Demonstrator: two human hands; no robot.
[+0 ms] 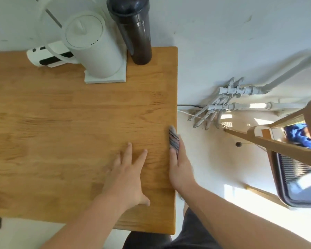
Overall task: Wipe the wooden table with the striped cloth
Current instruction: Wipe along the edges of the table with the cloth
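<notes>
Pinching the cloth (174,141) in my right grip (180,169), I have it at the right edge of the table (61,114), toward the near corner. My thumb lies on the tabletop side and my fingers run along the outer side of the edge. The striped cloth is squeezed narrow between them, and its end pokes out past my fingertips along the edge. Whether any cloth hangs below the edge I cannot tell.

My left grip (127,178) holds nothing. It lies flat on the wood just beside the right one, palm down, fingers straight and spread apart, thumb out to the right.

At the far side of the table a white kettle (95,51) stands on a white base (106,78), a dark bottle (135,33) just beside that base. A white power strip (47,56) lies behind the kettle's handle. Off the table to the right are pipes (232,97) low on the wall and a chair (285,141).
</notes>
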